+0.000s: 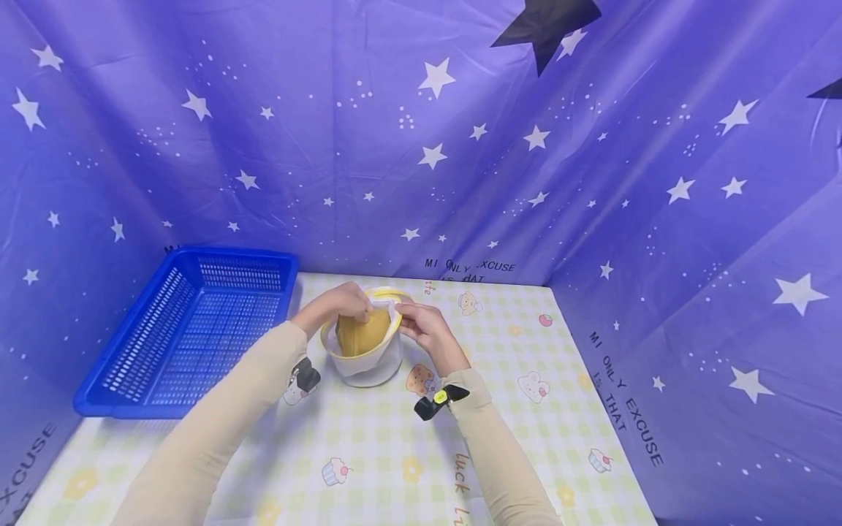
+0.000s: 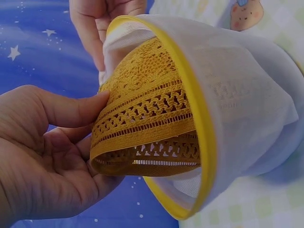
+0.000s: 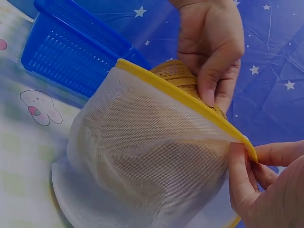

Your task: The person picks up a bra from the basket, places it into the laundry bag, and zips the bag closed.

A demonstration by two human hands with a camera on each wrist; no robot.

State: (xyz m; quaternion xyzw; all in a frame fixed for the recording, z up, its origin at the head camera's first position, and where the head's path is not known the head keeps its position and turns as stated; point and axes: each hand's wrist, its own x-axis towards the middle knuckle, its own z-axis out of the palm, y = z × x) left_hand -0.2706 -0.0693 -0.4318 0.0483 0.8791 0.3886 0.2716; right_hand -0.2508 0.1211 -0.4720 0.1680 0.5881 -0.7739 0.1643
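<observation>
A white mesh laundry bag [image 1: 368, 369] with yellow trim stands on the table, its mouth held wide. Part of a mustard-yellow openwork knit cap [image 2: 147, 107] sits inside the mouth, and its banded edge sticks out. My left hand [image 1: 345, 301] pinches that edge between thumb and fingers, as the left wrist view shows. On the other side, my right hand [image 1: 427, 326] pinches the bag's yellow rim [image 3: 190, 102] between thumb and fingers. Through the mesh in the right wrist view, the cap's lower part shows only as a dim shape.
To the left stands a blue plastic basket [image 1: 289, 267] with slotted walls, close by my left forearm. A checked tablecloth [image 1: 520, 453] with cartoon prints covers the table. Purple star-print curtains [image 1: 368, 131] hang behind and along both sides.
</observation>
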